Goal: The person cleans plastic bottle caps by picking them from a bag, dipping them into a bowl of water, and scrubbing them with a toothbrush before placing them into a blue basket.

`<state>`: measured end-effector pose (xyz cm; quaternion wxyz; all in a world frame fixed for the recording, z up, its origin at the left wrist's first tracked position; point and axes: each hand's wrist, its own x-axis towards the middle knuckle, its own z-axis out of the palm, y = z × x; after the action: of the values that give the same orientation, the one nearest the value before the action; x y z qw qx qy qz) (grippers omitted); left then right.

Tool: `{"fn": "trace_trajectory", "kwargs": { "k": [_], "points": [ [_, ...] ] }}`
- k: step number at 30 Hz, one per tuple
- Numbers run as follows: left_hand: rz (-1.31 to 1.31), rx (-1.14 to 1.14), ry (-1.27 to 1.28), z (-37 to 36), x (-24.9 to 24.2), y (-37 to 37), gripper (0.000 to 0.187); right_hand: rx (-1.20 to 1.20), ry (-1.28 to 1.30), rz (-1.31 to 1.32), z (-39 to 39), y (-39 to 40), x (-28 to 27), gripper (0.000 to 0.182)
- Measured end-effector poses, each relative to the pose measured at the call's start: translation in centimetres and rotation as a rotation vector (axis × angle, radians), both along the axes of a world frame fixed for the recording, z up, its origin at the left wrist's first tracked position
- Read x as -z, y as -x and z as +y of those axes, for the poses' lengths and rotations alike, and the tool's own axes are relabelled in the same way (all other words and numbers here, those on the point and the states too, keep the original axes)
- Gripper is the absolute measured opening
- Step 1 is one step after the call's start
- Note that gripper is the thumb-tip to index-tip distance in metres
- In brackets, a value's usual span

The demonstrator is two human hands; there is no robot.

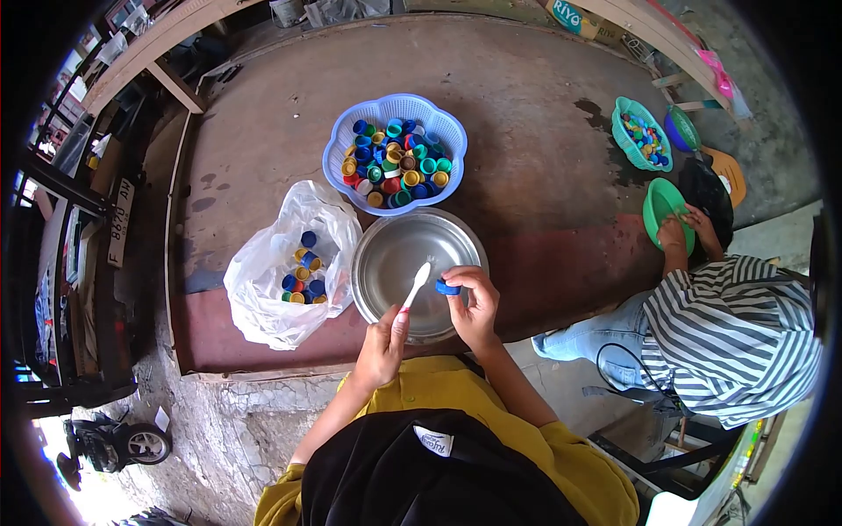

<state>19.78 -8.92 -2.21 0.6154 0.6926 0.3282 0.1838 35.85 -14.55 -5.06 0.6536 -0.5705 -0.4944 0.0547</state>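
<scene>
My left hand (383, 347) is closed around the handle of a white toothbrush (417, 285), its head pointing up and away from me. Between the fingertips of my right hand (474, 307) is a blue bottle cap (447, 287), close to the brush head but apart from it. Both are over a round metal basin (377, 241), which seems to hold some water. Beyond the basin stands a light blue scalloped basket (338, 140) full of colored bottle caps (391, 167). To the left, an open white plastic bag (263, 280) holds several blue, yellow and red caps (307, 261).
On my right a person in a striped shirt (737, 324) has both hands in a green basin (653, 210). Farther back are a teal basket (624, 145) of caps and a blue-green bowl (681, 130). Wooden rails (158, 53) border the brown tabletop (263, 114).
</scene>
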Motion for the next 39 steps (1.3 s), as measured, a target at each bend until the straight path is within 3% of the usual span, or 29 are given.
{"fn": "trace_trajectory", "kwargs": {
  "k": [4, 8, 13, 16, 17, 21, 27, 30, 33, 37, 39],
  "points": [
    [0.010, 0.091, -0.100, -0.5, -0.3, -0.3, 0.028, -0.015, 0.061, 0.148, 0.0, 0.2, 0.5, 0.014],
    [0.211, 0.049, -0.059, 1.0, 0.8, 0.0, 0.026, -0.094, -0.056, 0.285, 0.1, 0.5, 0.4, 0.016],
    [-0.047, 0.079, -0.214, -0.6, 2.1, 0.3, 0.027, -0.152, -0.086, 0.426, 0.1, 0.7, 1.1, 0.020],
    [0.126, 0.026, -0.061, 0.4, 2.8, 0.2, 0.026, -0.051, -0.050, 0.533, 0.0, 1.3, 0.7, 0.021],
    [0.098, 0.020, -0.043, 0.5, 2.8, 0.5, 0.026, -0.009, 0.037, 0.280, -0.2, 0.8, 1.0, 0.021],
    [0.004, 0.082, -0.137, 0.3, 2.5, 0.4, 0.028, -0.052, 0.024, 0.418, -0.2, 1.2, 1.7, 0.019],
    [0.091, 0.020, -0.057, 0.7, 2.4, 0.6, 0.029, -0.051, -0.009, 0.606, 0.4, 1.4, 0.1, 0.020],
    [0.044, 0.007, -0.048, 0.8, 1.8, 0.6, 0.029, -0.080, 0.040, 0.576, 0.4, 1.1, 0.8, 0.025],
    [0.011, 0.051, -0.100, -0.1, 1.6, 0.1, 0.029, 0.046, 0.215, 0.046, 0.2, 0.1, 1.6, 0.028],
    [0.073, 0.015, -0.050, 0.4, 3.6, 0.6, 0.028, 0.019, 0.007, 0.425, 0.3, 0.8, 1.4, 0.024],
    [0.091, 0.010, 0.014, 0.6, 2.7, 0.7, 0.028, 0.000, 0.025, 0.411, 0.3, 0.4, 1.1, 0.024]
  ]
}}
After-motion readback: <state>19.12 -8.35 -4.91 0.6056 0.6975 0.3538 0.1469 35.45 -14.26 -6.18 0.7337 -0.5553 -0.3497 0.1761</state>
